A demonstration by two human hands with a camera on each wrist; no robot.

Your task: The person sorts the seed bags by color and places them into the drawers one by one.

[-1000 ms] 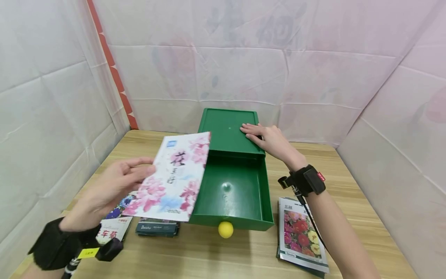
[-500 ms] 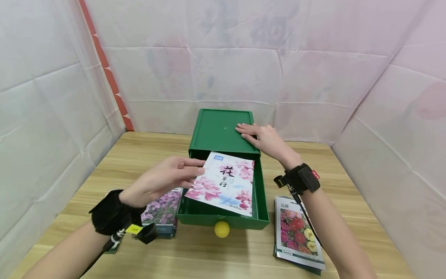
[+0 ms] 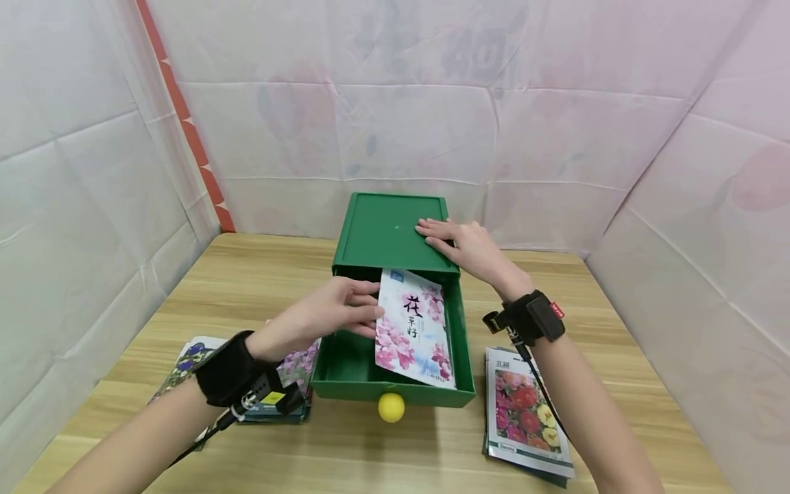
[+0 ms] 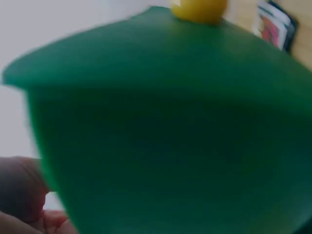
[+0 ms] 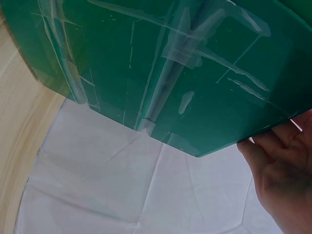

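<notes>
Right now, from the head camera, your left hand pinches a seed packet by its left edge, fingers curled onto it, and the packet sits tilted inside the open green drawer, its lower corner riding up against the drawer's front right wall. Your right hand lies flat, fingers straight, on top of the green box and grips nothing. Judging by its look, the packet is light, thin and glossy, so it will likely bend and slide easily; an edge pinch like yours suits it best. It is white with pink blossoms and dark brush lettering down the middle. A yellow knob sticks out of the drawer front. More packets lie on the table to the right, and another pile sits left of the drawer.

Your left wrist camera is blurred: mostly green drawer wall, the knob at the top, a fingertip at the lower left.

Your right wrist camera shows the box's side with strips of clear tape, and your palm at its top edge.
</notes>
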